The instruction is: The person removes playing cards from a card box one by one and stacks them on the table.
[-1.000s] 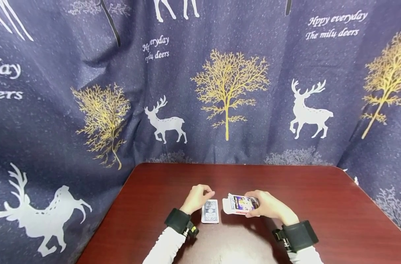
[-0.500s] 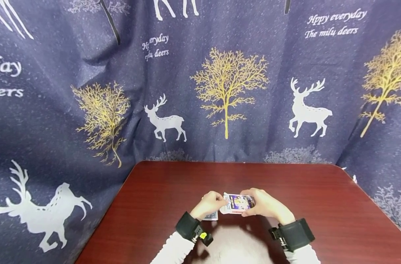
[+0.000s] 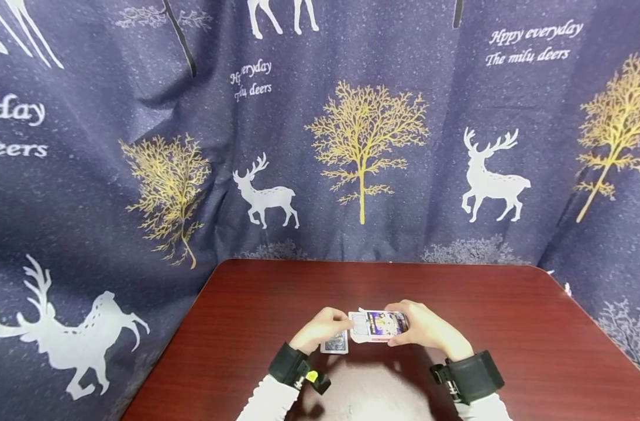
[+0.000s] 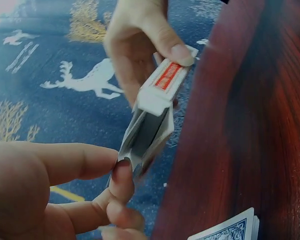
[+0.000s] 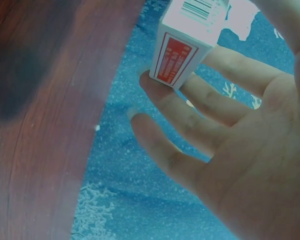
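Note:
In the head view my right hand grips a card box with a colourful printed face, its mouth pointing left. The left wrist view shows the box's flaps spread and a dark gap inside. At that mouth my left hand pinches a pale playing card between thumb and index finger; it sticks partly out of the box. Under the left hand, a small stack of blue-backed playing cards lies on the table, partly hidden. The right wrist view shows the box's barcoded end against my fingers.
A reddish-brown wooden table spreads under both hands, with a bright glare near its front. Behind it hangs a dark blue curtain printed with deer and trees. Black straps with cameras sit on both wrists.
My left hand has moved from above the card stack right to the box mouth, then slightly back left, with a card now showing further out. The right hand has kept hold of the box.

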`<action>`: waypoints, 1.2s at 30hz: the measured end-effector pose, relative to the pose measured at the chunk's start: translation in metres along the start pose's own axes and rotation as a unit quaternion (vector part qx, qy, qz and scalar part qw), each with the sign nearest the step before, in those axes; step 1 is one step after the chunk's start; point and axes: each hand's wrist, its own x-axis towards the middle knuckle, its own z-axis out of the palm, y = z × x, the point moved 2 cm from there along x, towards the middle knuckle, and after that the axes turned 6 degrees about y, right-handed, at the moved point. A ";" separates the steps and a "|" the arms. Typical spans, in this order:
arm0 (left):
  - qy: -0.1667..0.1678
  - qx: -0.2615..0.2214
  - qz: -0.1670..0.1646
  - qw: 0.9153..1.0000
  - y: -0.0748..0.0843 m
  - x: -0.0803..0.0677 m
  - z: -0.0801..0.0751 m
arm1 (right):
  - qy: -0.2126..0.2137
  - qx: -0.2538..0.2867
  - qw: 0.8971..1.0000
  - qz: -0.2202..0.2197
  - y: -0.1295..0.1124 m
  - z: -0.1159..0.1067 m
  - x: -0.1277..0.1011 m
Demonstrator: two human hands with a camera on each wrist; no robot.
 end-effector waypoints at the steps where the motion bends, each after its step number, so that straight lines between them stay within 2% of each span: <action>1: -0.002 -0.001 -0.006 1.000 -0.001 -0.001 -0.003 | 0.002 -0.003 1.000 0.004 0.000 0.000 0.000; 4: -0.010 -0.013 -0.021 1.000 -0.005 -0.003 -0.011 | 0.008 -0.012 1.000 0.012 0.001 -0.002 -0.002; 8: -0.023 -0.053 -0.040 0.998 -0.009 -0.005 -0.020 | 0.011 -0.011 1.000 0.011 0.002 -0.003 -0.003; 14: -0.035 -0.079 -0.053 0.995 -0.012 -0.007 -0.029 | 0.011 -0.018 1.000 0.010 0.004 -0.001 -0.002; 24: -0.018 -0.091 -0.046 0.995 -0.013 -0.009 -0.047 | 0.014 -0.009 1.000 0.013 0.005 -0.006 -0.001; 30: -0.012 -0.099 -0.051 0.994 -0.014 -0.009 -0.064 | 0.015 -0.006 1.000 0.014 0.005 -0.009 0.000; 36: 0.005 -0.067 -0.035 0.997 -0.023 -0.001 -0.078 | 0.015 0.002 1.000 0.019 0.006 -0.010 -0.002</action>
